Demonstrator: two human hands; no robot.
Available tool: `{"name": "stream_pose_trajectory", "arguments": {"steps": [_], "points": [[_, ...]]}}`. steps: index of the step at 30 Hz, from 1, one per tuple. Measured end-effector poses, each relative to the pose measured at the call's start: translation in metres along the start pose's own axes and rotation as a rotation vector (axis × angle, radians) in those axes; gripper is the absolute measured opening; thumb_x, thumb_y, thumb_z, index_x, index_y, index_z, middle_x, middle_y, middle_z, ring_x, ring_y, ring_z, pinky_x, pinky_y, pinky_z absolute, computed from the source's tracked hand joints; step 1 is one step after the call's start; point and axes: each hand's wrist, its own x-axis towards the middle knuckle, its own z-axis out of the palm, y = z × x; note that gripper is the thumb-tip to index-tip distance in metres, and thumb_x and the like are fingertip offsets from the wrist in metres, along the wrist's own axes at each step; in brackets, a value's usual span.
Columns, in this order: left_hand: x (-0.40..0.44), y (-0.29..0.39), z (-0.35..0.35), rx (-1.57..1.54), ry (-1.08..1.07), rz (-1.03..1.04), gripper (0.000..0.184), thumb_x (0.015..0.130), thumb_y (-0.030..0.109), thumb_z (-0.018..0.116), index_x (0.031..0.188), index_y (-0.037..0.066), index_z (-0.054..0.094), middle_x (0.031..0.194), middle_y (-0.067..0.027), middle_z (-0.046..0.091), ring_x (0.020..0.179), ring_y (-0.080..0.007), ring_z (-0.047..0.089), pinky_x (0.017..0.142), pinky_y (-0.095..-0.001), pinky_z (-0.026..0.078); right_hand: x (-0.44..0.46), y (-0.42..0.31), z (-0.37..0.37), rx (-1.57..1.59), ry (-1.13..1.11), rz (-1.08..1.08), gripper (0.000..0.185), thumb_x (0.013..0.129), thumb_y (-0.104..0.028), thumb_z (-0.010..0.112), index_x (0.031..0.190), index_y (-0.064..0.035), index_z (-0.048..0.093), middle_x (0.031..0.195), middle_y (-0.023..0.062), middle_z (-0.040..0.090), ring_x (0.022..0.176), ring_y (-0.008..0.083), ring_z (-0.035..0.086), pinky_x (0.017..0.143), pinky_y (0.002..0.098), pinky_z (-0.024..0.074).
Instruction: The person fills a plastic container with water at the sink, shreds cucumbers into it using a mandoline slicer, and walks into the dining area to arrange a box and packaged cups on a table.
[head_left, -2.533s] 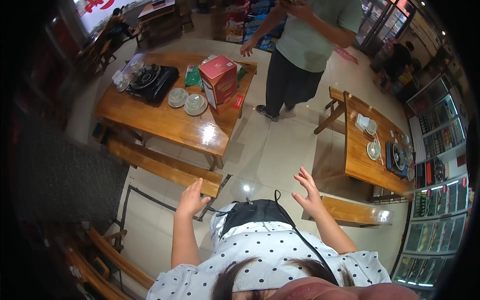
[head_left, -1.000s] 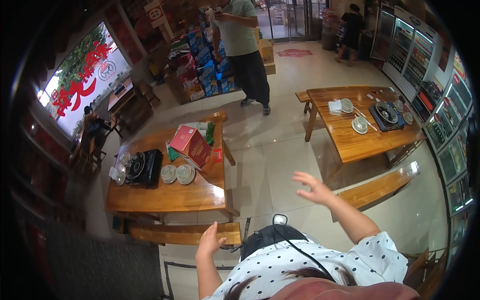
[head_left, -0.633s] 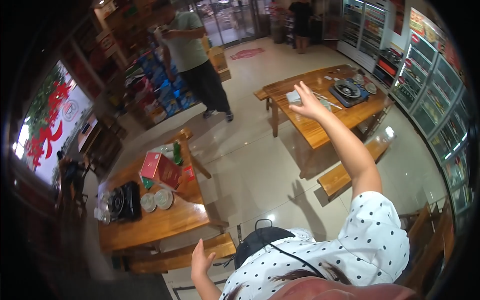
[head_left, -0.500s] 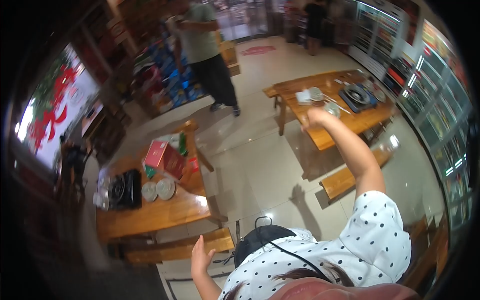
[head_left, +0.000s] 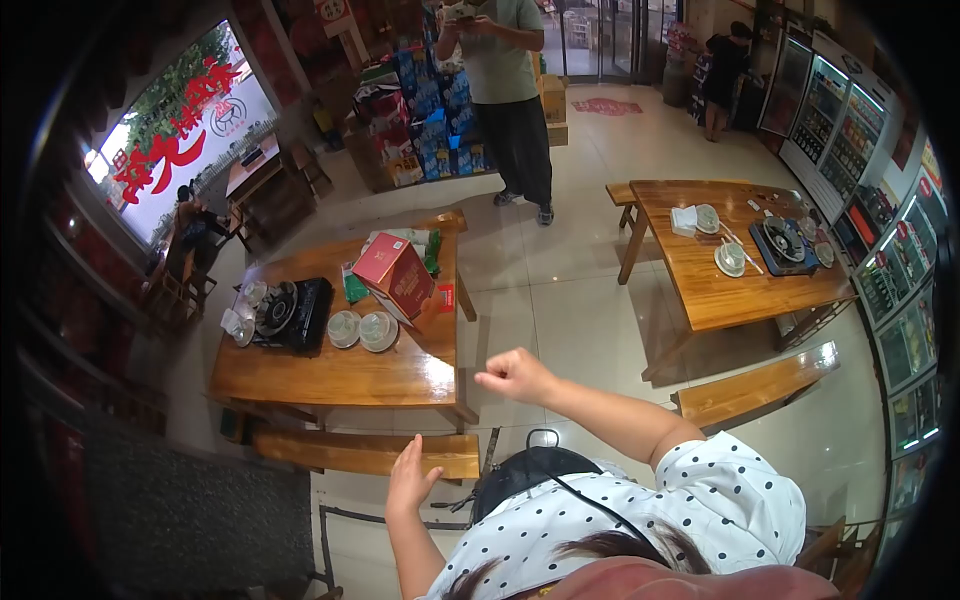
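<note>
My left hand is raised at the lower middle, above the near bench, with its fingers stretched out and nothing in it. My right hand hovers over the floor just right of the left table, fingers curled in and nothing showing in them. On that table stand a red box, two stacks of wrapped bowls and a black portable stove. A black bag with a cable hangs at my front.
A second table on the right bears a stove and dishes, with a bench before it. A person stands beyond, near stacked blue cartons. Another person is by the drinks fridges. Someone sits by the window.
My right arm has swung down and left, away from the right table. My view has shifted, so both tables and the standing person lie further right. The left hand stays raised and open.
</note>
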Motion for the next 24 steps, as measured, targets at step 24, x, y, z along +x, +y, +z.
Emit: {"name": "stream_pose_trajectory", "arguments": {"steps": [24], "points": [[0.048, -0.05, -0.076, 0.181, -0.221, -0.049, 0.069, 0.077, 0.021, 0.071, 0.137, 0.012, 0.04, 0.138, -0.0181, 0.041, 0.127, -0.032, 0.039, 0.105, -0.0375, 0.035, -0.121, 0.04, -0.09, -0.064, 0.182, 0.422, 0.021, 0.082, -0.01, 0.065, 0.102, -0.0015, 0.063, 0.081, 0.0008, 0.059, 0.074, 0.0087, 0.055, 0.065, 0.0218, 0.0442]]}}
